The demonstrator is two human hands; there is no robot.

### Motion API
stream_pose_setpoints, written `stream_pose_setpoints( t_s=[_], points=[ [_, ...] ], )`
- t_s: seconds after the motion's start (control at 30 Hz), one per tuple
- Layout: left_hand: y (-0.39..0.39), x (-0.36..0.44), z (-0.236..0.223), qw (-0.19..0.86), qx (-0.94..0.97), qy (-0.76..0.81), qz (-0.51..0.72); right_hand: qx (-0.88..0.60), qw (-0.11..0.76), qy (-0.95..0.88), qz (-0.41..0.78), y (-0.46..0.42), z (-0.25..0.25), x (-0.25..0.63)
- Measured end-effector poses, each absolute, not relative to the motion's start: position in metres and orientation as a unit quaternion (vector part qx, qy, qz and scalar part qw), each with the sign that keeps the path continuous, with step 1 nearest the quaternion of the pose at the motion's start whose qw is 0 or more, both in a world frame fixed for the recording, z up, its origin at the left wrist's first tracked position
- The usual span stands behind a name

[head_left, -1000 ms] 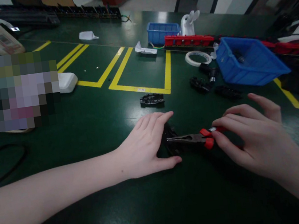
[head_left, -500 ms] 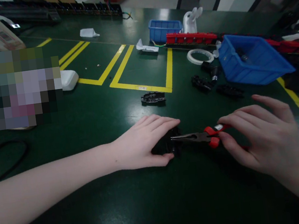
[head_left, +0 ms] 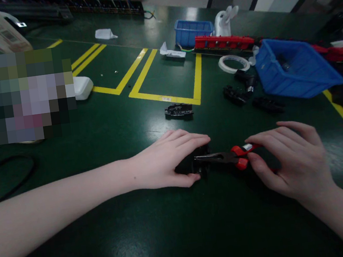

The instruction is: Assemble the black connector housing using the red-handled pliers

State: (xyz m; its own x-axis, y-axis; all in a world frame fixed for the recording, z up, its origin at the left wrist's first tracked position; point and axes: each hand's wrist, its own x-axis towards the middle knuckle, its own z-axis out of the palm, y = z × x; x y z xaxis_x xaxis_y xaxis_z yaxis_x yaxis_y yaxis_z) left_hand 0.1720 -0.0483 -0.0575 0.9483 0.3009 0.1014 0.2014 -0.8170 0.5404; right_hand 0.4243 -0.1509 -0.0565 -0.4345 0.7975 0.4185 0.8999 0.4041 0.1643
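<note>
My left hand (head_left: 172, 160) is closed round a small black plastic part (head_left: 202, 168) on the green table, thumb on the near side and fingers on the far side. Much of that part is hidden by the hand and its shadow. In my right hand (head_left: 289, 157) are red-handled needle-nose pliers (head_left: 222, 157), held by the handles between thumb and fingers. The pliers' jaws point left and reach the black part; whether they grip anything there is too small to tell. Just beyond my left hand lies another black part (head_left: 178, 110).
Several black parts (head_left: 268, 104) lie at right, by a blue bin (head_left: 298, 80). Behind are a tape roll (head_left: 234, 63), a smaller blue basket (head_left: 193, 33) and a red strip (head_left: 225, 42). Yellow tape lines (head_left: 167, 98) mark the table (head_left: 161, 239). A black cable (head_left: 32, 163) curves at left.
My right hand has drawn in a little to the left, and its fingers have closed more on the pliers' handles. The left hand keeps its hold. The whole view has shifted slightly.
</note>
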Motion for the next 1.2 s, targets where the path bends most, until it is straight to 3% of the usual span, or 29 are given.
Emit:
stream_pose_setpoints(
  t_s=[0.73, 1.2],
  points=[
    [-0.043, 0.17, -0.058, 0.163, 0.965, 0.181, 0.093, -0.501, 0.13, -0.833, -0.198, -0.152, -0.052, 0.429],
    [-0.042, 0.169, -0.059, 0.167, 0.972, 0.149, 0.075, -0.496, 0.13, -0.838, -0.185, -0.154, -0.053, 0.431]
  ],
)
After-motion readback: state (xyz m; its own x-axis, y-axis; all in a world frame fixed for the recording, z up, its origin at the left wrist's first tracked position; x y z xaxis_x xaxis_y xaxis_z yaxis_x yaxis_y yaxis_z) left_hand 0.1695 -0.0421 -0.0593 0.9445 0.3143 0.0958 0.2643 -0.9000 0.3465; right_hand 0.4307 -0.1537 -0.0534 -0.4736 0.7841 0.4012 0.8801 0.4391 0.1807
